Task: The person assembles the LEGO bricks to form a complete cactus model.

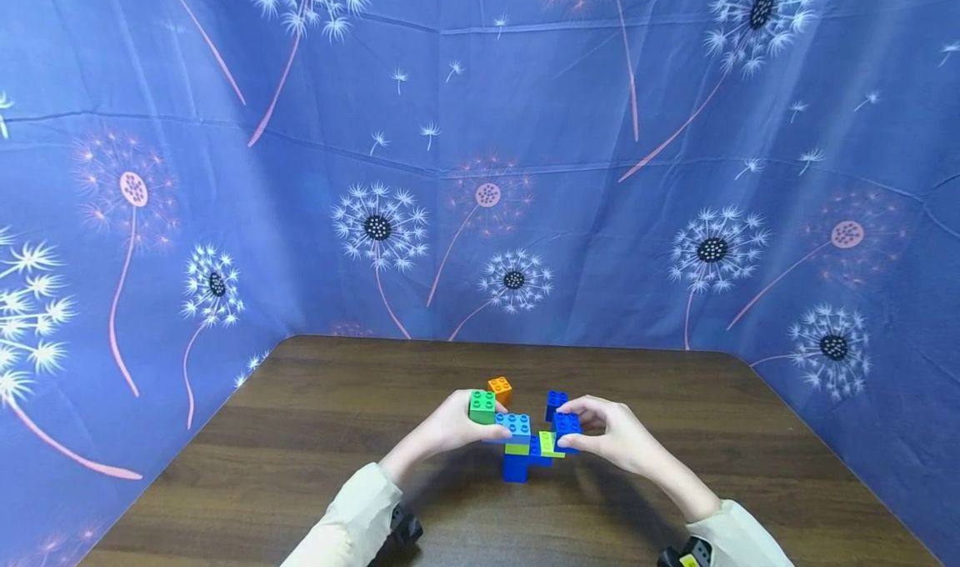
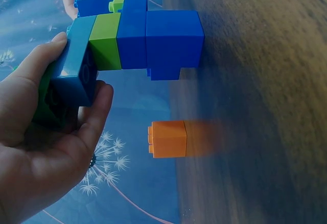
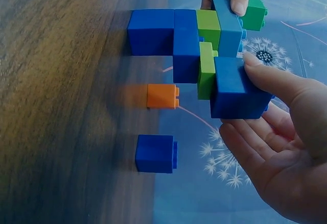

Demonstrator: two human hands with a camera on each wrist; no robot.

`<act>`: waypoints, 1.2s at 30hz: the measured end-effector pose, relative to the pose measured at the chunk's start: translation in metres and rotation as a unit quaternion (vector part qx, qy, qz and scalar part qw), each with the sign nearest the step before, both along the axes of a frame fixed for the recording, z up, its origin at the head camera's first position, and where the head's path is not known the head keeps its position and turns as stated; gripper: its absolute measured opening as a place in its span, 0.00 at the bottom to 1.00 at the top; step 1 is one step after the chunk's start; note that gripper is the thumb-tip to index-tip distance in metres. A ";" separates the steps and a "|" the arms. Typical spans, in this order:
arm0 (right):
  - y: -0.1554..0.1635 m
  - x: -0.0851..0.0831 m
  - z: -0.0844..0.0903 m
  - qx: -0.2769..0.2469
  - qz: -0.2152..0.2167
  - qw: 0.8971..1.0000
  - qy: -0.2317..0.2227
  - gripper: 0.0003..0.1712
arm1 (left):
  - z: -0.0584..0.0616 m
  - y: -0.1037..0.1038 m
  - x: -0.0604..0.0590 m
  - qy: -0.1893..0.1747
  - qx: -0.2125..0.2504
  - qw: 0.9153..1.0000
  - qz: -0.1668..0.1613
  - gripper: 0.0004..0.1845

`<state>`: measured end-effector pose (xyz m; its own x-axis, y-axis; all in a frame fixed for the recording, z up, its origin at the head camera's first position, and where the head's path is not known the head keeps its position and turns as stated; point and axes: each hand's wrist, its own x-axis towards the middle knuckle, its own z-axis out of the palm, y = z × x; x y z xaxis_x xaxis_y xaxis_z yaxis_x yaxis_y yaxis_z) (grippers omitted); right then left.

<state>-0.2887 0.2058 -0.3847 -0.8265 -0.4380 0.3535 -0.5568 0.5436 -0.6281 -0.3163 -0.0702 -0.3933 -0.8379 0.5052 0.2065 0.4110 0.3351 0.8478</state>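
- Block assembly (image 1: 528, 450) stands near-centre on table (image 1: 315, 434), several bricks already joined.
- Left hand (image 1: 450, 425) grips green brick (image 1: 482, 406); right hand (image 1: 611, 434) pinches dark blue brick (image 1: 567, 427).
- Orange brick (image 1: 499, 389) and blue brick (image 1: 556, 401) remain loose behind.

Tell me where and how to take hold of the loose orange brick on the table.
Pinch the orange brick by two opposite smooth side walls, coming from above. It stands upright on the table, studs up, apart from the brick stack that both hands are on, so its sides look free. The studded top gives the fingers poorer purchase.
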 end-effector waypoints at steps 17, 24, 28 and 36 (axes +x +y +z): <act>0.003 0.002 0.005 0.007 0.017 1.000 -0.017 0.24 | -0.001 0.000 0.000 0.006 -0.004 1.000 -0.001 0.17; 0.006 0.001 0.005 0.012 0.036 0.999 0.002 0.24 | -0.001 0.000 -0.001 0.005 0.000 1.000 -0.008 0.17; 0.008 -0.001 0.003 0.019 0.036 0.999 0.023 0.24 | 0.000 0.000 -0.001 0.001 0.000 1.000 -0.010 0.17; 0.013 -0.002 0.001 0.021 0.028 0.999 0.036 0.23 | 0.007 0.000 0.006 -0.003 -0.001 1.000 -0.003 0.15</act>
